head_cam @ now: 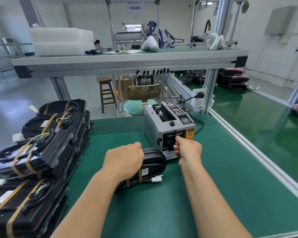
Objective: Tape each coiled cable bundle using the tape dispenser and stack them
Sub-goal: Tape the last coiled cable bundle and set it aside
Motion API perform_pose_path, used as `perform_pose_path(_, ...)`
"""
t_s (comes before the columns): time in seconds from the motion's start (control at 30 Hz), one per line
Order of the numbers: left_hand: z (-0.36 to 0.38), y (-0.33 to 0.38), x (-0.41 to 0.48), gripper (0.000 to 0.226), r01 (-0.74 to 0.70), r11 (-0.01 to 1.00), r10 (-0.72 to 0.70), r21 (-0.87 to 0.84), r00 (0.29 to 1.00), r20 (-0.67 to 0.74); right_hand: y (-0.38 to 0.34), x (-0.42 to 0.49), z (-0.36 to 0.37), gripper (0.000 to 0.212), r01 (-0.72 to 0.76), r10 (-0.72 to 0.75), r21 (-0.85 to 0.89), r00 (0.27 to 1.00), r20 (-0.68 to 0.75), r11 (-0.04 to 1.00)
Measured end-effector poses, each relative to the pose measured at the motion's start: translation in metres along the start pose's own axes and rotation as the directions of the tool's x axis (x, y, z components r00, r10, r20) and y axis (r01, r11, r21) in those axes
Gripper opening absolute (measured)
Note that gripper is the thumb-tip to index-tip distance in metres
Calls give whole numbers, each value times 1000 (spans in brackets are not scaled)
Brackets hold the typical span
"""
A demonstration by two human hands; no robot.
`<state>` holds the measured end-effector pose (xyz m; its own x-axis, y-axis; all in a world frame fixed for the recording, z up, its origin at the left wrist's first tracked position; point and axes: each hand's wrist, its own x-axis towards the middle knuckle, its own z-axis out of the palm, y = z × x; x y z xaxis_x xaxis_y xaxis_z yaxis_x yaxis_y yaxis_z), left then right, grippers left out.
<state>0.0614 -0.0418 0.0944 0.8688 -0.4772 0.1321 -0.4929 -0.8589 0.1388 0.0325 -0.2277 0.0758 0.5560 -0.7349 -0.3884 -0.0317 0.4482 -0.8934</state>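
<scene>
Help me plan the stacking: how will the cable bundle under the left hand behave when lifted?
The cable bundle will probably lift as one fairly stiff piece, since two tape bands already bind it. Its white plug sits on a loose lead and may dangle or snag. Flat-lying, it seems unlikely to roll.

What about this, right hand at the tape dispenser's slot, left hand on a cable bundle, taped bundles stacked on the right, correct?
Nearly. The head view shows the taped bundles stacked on the left. The rest holds: right hand at the tape dispenser, left hand on the cable bundle.
</scene>
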Motion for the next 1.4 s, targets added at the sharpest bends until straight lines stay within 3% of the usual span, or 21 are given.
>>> perform_pose_path(0.4, 1, -3, -6, 34, 6, 1000, -6, 7, 1000, -8, -1, -3, 1, 13, -57, 59, 76, 998, -17, 995)
perform_pose_path(0.57, 1, -3, -2, 37, 5, 999, -6, -37, 1000, -24, 11, -29, -6, 18, -135, 114, 174, 986, 124, 976)
perform_pose_path(0.77, 3, -5, 0, 37, 35, 999, -38, -33, 997, -65, 24, -77, 4, 9, -139, 78, 199, 955, 286, 970)
perform_pose_path(0.87, 4, -5, 0, 37, 41, 999, -43, -27, 996, -78, 34, -86, 13, 7, -82, 9, 219, 949, 316, 972)
perform_pose_path(0.97, 4, -6, -1, 37, 37, 999, -40, -40, 996, -77, 39, -90, 18, 31, 33, -78, 178, 965, 249, 983)
perform_pose_path(1.1, 5, -7, -2, 37, 31, 998, -35, -52, 996, -83, 42, -91, 18, 41, 153, -175, 119, 963, 203, 981)
perform_pose_path(1.4, 6, -6, -2, 39, 25, 999, -30, -49, 994, -104, 50, -86, 19, 32, 187, -194, 51, 960, 200, 981)
